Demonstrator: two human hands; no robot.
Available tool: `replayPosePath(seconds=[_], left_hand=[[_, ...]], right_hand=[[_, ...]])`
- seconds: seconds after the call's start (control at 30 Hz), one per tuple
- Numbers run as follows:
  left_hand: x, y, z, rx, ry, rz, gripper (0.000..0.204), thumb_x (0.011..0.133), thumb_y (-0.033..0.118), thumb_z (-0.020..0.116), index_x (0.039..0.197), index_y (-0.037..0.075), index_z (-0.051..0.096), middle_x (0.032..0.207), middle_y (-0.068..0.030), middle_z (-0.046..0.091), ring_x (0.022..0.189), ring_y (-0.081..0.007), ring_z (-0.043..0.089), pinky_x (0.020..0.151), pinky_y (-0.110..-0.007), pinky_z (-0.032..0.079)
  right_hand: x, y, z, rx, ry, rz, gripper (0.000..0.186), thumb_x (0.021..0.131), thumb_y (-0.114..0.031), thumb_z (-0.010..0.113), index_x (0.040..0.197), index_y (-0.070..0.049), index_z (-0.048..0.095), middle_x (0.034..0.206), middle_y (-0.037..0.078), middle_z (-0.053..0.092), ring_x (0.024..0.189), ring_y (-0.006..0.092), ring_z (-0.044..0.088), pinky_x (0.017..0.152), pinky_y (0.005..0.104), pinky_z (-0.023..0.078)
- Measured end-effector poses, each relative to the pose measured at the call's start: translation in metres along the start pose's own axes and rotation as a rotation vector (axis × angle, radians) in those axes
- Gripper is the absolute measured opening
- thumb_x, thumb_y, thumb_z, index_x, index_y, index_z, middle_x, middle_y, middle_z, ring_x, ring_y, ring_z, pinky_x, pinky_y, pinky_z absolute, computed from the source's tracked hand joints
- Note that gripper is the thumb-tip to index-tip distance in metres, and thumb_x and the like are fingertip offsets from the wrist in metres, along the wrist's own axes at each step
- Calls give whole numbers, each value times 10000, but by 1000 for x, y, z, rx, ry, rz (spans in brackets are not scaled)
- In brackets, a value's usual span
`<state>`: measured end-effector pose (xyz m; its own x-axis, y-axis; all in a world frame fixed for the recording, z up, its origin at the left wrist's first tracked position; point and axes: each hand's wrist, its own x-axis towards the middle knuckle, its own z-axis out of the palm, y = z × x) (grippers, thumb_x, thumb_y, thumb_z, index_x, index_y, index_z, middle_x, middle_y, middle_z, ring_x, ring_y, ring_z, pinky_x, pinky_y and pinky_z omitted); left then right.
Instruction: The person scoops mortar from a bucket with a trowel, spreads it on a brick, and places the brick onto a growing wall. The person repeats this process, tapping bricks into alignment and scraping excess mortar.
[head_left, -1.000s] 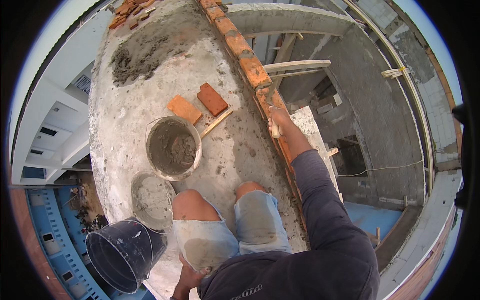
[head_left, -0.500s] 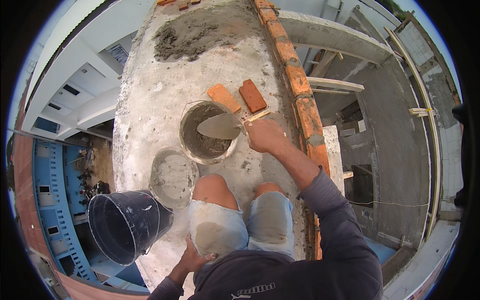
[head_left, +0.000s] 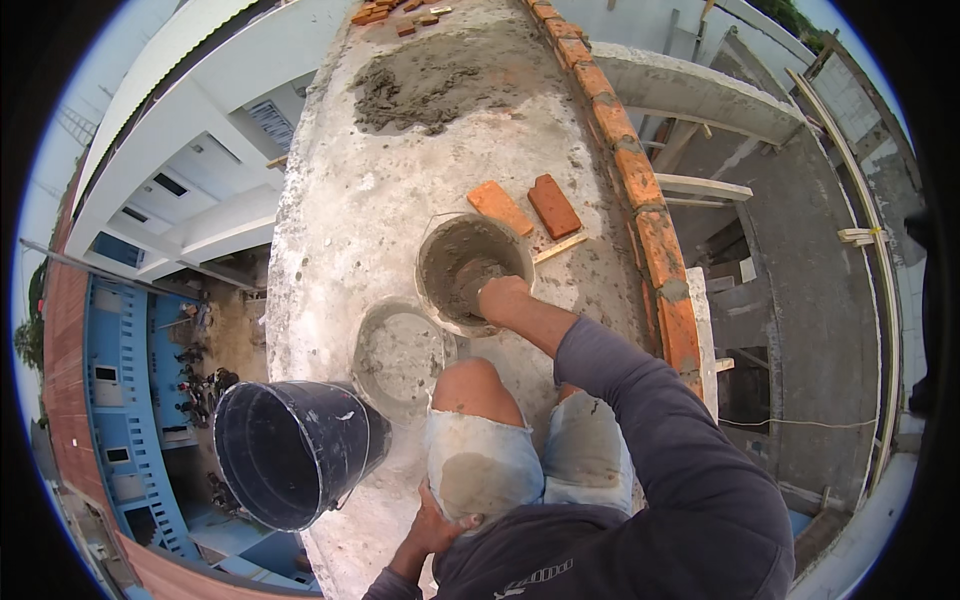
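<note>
My right hand (head_left: 503, 300) is closed around the handle of a trowel and reaches into a mortar bucket (head_left: 430, 268). The trowel's blade (head_left: 482, 285) is down inside, against the wet grey mortar, and only partly shows. My left hand (head_left: 436, 522) rests on my left thigh, thumb apart from the fingers, holding nothing. Just beyond the bucket lie an orange brick (head_left: 500, 207) and a redder brick (head_left: 554, 207). A thin wooden stick (head_left: 561, 248) lies beside the bucket's right rim.
A shallow round tub (head_left: 400, 352) with dried residue sits left of the mortar bucket. A black bucket (head_left: 300, 450) lies tipped near the slab's left edge, above a drop. Along the right runs a low brick wall (head_left: 640, 178). Farther off are a mortar heap (head_left: 415, 92) and several bricks (head_left: 372, 14).
My right hand has lowered the trowel from above the rim down into the mortar bucket. The whole view has shifted, so the scene sits farther right. My left hand stays on my thigh.
</note>
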<state>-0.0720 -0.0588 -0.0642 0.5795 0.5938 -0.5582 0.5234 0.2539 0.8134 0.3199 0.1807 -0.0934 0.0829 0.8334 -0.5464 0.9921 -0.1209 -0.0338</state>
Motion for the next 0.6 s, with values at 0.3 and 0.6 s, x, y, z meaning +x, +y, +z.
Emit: replayPosePath(seconds=[0.3,0.6], left_hand=[[10,6,-12,-69,-89,-3,1251,780,422,894,1497,-52,-16,1477,-273,428,1365,-339,475,1132,-425,404],[28,19,-9,-91,-176,-42,1104,828,275,846,1484,-20,8,1447,-245,443,1317,-308,495,1127,-428,399]], right_hand=[[-42,79,-7,975,-185,-87,289,885,-230,655,909,55,695,892,141,707,646,237,652,572,402,530],[-182,137,18,1183,749,120,469,919,-301,646,1251,24,581,982,234,684,930,376,664,824,474,514]])
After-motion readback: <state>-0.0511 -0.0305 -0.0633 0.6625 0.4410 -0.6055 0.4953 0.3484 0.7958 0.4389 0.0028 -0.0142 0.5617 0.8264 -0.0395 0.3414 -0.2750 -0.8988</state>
